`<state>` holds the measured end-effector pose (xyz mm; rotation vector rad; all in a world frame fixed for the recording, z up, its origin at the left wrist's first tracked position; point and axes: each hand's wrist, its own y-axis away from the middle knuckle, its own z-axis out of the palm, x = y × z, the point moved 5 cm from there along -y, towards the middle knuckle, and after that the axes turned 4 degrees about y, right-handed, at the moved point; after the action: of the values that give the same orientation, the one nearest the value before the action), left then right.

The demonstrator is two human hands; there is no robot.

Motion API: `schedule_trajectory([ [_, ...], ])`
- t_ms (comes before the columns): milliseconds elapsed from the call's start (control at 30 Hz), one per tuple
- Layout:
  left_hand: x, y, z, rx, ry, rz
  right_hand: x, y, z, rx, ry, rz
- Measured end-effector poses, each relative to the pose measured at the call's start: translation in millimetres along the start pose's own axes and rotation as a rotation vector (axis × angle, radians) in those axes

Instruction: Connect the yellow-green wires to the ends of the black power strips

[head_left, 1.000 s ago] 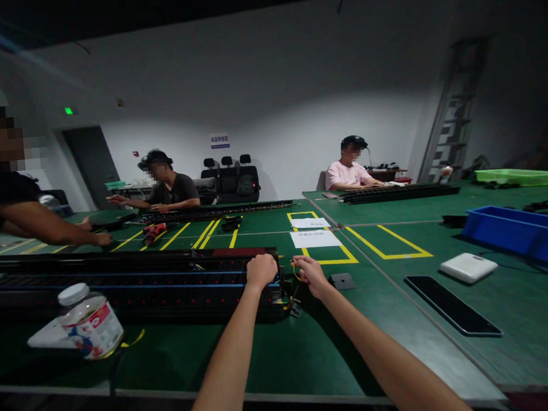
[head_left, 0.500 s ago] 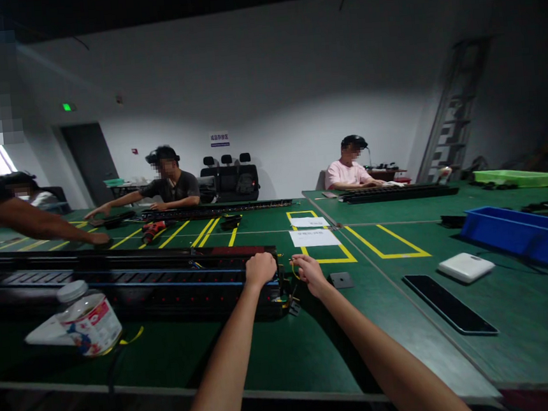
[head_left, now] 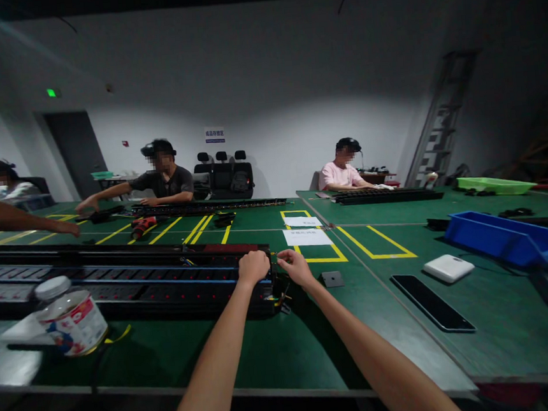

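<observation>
A long black slatted housing (head_left: 166, 290) with a blue strip and small red spots runs from the left edge to the middle of the table. My left hand (head_left: 254, 267) is closed over its right end, fingers curled down and partly hidden. Just beyond that end, my right hand (head_left: 295, 267) pinches a thin wire, its fingertips close against the housing; the wire's tip is too small to make out. Loose wires (head_left: 281, 288) hang from the housing's end below my hands. To the right of my right hand lies a small dark grey plate (head_left: 332, 279).
A lidded jar (head_left: 73, 322) stands at the left front. To the right lie a black phone-like slab (head_left: 431, 302), a white box (head_left: 449, 268) and a blue bin (head_left: 502, 237). Paper sheets (head_left: 307, 237) and a red drill (head_left: 143, 226) lie farther back. Co-workers sit opposite; another person's arm (head_left: 20, 215) reaches in.
My right hand has come closer to the housing's end with the wire. My left hand stays on the housing. The view has shifted slightly, and the co-worker's arm at left has drawn back.
</observation>
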<state>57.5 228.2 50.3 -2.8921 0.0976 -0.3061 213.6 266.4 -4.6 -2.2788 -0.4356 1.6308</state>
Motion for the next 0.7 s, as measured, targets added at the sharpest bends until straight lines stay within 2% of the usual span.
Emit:
schedule_trajectory([
  [100,0,0,0.8,0.003,0.009,0.004,-1,-7,-1,-0.017,0.193,-0.064],
  [267,-1,-1,1.8,0.015,0.014,0.0,0,-19,-2,-0.081,0.447,-0.08],
  [433,-1,0,1.8,-0.002,0.028,-0.001,-1,-24,6,-0.168,0.555,-0.106],
  [700,-2,-1,2.6,0.004,0.026,0.006,-9,-18,7,-0.127,0.707,-0.076],
])
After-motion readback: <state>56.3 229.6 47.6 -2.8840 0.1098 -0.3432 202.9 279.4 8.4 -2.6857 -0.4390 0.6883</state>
